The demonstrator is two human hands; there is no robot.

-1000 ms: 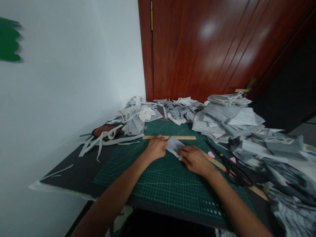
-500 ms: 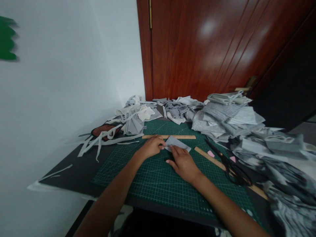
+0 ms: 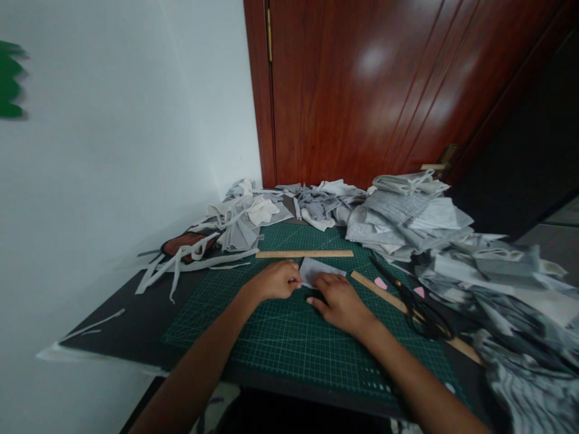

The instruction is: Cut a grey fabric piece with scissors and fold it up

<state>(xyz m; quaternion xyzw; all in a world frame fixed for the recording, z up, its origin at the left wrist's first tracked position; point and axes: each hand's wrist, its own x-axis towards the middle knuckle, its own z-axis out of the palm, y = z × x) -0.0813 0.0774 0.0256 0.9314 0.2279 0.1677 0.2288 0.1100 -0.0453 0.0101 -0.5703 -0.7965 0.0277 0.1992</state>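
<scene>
A small grey piece of fabric [image 3: 320, 268] lies on the green cutting mat [image 3: 289, 337], just below a wooden ruler [image 3: 304, 254]. At its left corner, my left hand [image 3: 279, 279] is closed, thumb and finger pinching the edge of the fabric. My right hand [image 3: 337, 298] rests on the lower right part of the piece, fingers stretched out over it and thumb apart on the mat. The fingers cover part of the fabric's near edge.
Right of the hands lie a second wooden ruler [image 3: 380, 290], black-handled scissors [image 3: 423, 313] and two pink chalk-like pieces [image 3: 380, 283]. Stacked grey fabric [image 3: 407, 211] rises at the back right. Pale strips and scraps [image 3: 242, 217] sit at the back left, beside a brown, black-edged item [image 3: 183, 242].
My left hand has come slightly down toward me at the fabric's corner. The fabric sits turned a little, with more of its left side showing. The camera view has shifted slightly.
</scene>
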